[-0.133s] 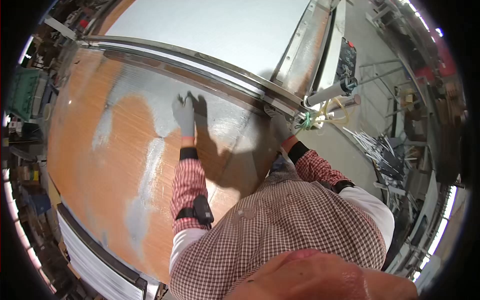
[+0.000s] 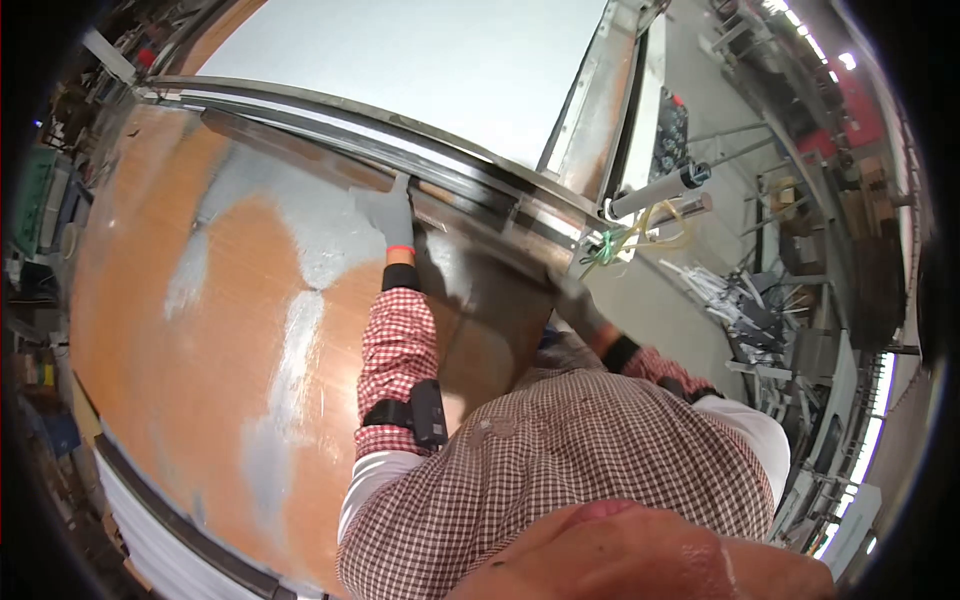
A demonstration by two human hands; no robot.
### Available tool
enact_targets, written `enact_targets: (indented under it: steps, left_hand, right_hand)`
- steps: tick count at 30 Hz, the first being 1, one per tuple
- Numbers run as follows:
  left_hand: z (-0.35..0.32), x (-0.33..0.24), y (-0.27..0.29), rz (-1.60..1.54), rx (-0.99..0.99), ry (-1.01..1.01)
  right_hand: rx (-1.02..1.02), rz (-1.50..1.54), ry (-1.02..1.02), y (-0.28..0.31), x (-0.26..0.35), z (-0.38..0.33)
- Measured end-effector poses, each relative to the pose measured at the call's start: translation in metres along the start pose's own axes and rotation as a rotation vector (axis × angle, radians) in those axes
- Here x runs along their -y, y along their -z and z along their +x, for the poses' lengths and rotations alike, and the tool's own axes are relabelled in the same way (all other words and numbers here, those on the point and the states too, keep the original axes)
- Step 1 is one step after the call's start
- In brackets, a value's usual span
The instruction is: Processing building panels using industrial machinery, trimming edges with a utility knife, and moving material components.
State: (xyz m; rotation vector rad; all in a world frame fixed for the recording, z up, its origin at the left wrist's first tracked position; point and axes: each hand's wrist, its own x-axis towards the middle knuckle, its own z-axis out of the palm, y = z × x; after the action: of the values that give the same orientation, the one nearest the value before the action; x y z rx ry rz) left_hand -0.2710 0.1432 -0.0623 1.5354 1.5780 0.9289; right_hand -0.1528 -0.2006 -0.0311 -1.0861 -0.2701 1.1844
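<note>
A long dark bar point(image 2: 300, 153) lies slantwise on the orange worktable point(image 2: 150, 300), just on my side of the metal rail. My left hand point(image 2: 386, 212), in a grey glove, grips it near its middle, with fingers over its far edge and the thumb apart. At the bar's right end is my right hand point(image 2: 580, 308), gloved in grey too. Motion smears its fingers, but it appears closed round that end. Grey shiny patches point(image 2: 270, 190) cover part of the table's orange surface.
Beyond the metal rail point(image 2: 330, 108) lies a large white sheet point(image 2: 400, 60). At right stand a grey cylinder point(image 2: 655, 192) with yellowish tubing point(image 2: 640, 238), a dark control panel point(image 2: 672, 135) and a heap of thin strips point(image 2: 715, 290). A white stack point(image 2: 160, 530) sits at lower left.
My left hand has moved up and right from the table surface onto the bar. My right hand has come nearer to me, and the bar's right end has swung away from the rail.
</note>
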Motion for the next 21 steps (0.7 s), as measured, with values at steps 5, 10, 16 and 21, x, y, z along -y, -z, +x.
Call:
enact_targets:
  steps: [5, 10, 16, 21]
  left_hand:
    - [-0.073, -0.020, 0.005, -0.056, 0.166, 0.041]
    - [-0.063, 0.022, 0.060, -0.249, -0.258, 0.130]
    - [0.057, 0.097, 0.197, -0.857, -0.474, 0.089]
    - [0.155, 0.141, 0.219, -0.730, -0.697, -0.081]
  right_hand:
    - [-0.423, 0.135, -0.161, 0.083, -0.004, -0.087]
    - [-0.454, -0.025, -0.209, 0.099, -0.003, -0.029]
    - [0.204, -0.173, -0.339, -0.062, -0.040, 0.119]
    - [0.207, -0.022, -0.397, -0.156, -0.032, 0.190]
